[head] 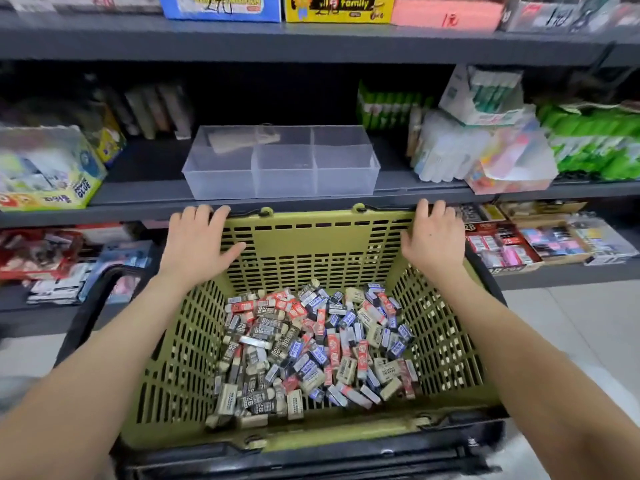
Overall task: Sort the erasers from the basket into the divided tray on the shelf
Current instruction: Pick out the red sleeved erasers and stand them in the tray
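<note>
Olive-green slotted plastic basket (pixel 311 251) sits below the edge of the dark grey shelf (pixel 242 199). Its floor is covered by a loose heap of small wrapped erasers (pixel 311 351) in red, blue, black and cream sleeves. Left hand (pixel 199 244) and right hand (pixel 433 240) rest on the basket's far rim, each grip spread, fingers draped over the edge, pinching nothing. Clear divided plastic tray (pixel 280 164) stands on the shelf just above; its front compartments look empty.

Both forearms are bare from elbow to wrist, with no sleeve showing. The left hand (pixel 199 242) and the right hand (pixel 433 237) wear no gloves, rings, watch or bracelet. Fingernails are short and unpainted. A small dark mole marks the back of the right hand.
</note>
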`<act>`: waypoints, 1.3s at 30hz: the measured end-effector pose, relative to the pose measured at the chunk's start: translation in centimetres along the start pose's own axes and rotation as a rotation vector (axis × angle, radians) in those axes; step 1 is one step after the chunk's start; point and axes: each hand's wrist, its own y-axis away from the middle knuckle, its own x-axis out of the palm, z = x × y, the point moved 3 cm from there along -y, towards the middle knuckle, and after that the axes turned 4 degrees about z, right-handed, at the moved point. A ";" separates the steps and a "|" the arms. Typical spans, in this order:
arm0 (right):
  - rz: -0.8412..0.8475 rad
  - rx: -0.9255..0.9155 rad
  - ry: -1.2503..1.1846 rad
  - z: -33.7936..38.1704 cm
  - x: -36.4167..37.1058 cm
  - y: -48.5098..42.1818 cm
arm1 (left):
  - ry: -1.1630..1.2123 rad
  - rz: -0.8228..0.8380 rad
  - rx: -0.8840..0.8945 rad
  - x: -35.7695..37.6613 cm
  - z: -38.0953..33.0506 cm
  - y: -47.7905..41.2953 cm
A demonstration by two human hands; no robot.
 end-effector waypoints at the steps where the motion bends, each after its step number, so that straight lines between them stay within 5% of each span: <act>1: -0.004 -0.002 0.001 0.0 0.0 0.0 | 0.006 0.004 -0.004 0.1 0.0 0.0; 12: -0.224 -0.258 -0.379 9.9 0.6 3.9 | 0.081 -0.015 -0.037 0.4 0.4 -0.2; 15: -0.299 -0.592 -0.305 12.2 1.8 5.9 | 0.103 -0.026 -0.060 0.5 0.8 -0.2; 18: 0.023 -0.890 -0.383 15.6 4.2 7.9 | 0.117 -0.043 -0.071 0.5 0.9 -0.1; 20: 0.370 -0.937 -0.344 17.3 6.6 8.0 | 0.122 -0.045 -0.076 0.6 1.0 0.0; 22: 0.530 -0.933 -0.279 18.3 8.3 7.7 | 0.122 -0.024 -0.082 0.6 1.0 0.0; 33: 0.889 -0.655 -0.581 17.7 11.5 7.6 | 0.143 -0.020 -0.073 0.2 0.8 0.1; 39: 0.684 -0.799 -0.509 19.2 11.0 7.1 | 0.140 -0.031 -0.085 0.4 0.8 0.1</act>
